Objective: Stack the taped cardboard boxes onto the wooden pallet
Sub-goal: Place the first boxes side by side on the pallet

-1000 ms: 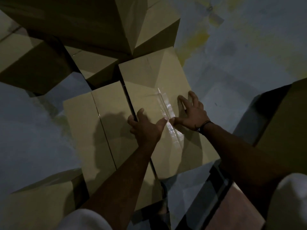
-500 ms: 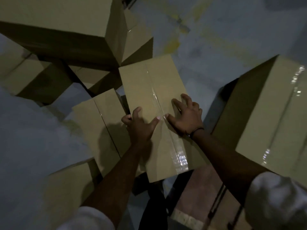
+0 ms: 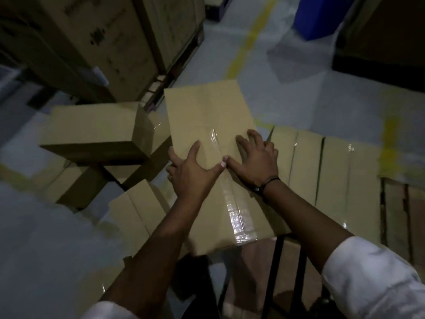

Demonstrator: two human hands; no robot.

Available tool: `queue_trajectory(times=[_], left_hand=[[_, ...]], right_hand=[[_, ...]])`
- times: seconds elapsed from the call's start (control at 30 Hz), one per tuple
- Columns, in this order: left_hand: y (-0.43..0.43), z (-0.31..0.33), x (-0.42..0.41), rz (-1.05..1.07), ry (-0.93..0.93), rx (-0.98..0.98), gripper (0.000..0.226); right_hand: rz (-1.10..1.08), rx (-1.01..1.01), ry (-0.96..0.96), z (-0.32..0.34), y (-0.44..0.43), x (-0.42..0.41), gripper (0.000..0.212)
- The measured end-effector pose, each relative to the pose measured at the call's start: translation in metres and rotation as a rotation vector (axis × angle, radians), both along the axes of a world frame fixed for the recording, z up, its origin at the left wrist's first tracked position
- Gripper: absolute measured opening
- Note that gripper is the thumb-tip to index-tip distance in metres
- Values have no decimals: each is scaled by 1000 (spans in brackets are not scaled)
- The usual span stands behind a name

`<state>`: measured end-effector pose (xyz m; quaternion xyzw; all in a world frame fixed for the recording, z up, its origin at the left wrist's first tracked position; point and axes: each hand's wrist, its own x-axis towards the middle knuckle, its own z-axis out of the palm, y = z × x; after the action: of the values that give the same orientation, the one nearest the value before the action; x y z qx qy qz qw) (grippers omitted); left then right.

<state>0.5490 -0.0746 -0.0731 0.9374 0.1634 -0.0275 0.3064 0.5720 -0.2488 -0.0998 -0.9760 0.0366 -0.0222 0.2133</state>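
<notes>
Head camera looked down on a person in white sleeves holding a taped cardboard box [image 3: 207,116] between both hands. The left hand [image 3: 190,171] gripped its left edge, thumb laid across the top and fingers wrapped down the side. The right hand [image 3: 253,162], a dark band [image 3: 269,183] on its wrist, lay spread on the top with its outer fingers bent over the right edge, so it gripped the box too. Both thumbs met at the shiny strip of clear tape [image 3: 236,217] along the seam. The box sat tilted over the near part of the wooden pallet [image 3: 395,215], just left of a row of boxes [image 3: 333,171] already standing on it; whether it rested on anything I could not tell. More plain boxes [image 3: 92,125] lay about the grey floor [image 3: 310,100] to the left, and tall printed cartons [image 3: 103,42] stood beyond them.
</notes>
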Motion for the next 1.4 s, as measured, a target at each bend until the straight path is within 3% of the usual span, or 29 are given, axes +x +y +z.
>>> queue_trajectory(times=[0.27,0.5,0.97,1.4], left_hand=[[-231,136,-78,-236,-29,62,100],[-398,195,-131,-510,67,25,105],[-509,179,-146,-879,218,-39,112],[-614,119,-139,-893,272,28,111]], right_hand=[[-147,34,-16,130,-244,-119,76],[-369,3,94,199,-405,-215,78],[-666,7,254,209,-496,-289,95],[-632,48,381,153,-594,-290,106]])
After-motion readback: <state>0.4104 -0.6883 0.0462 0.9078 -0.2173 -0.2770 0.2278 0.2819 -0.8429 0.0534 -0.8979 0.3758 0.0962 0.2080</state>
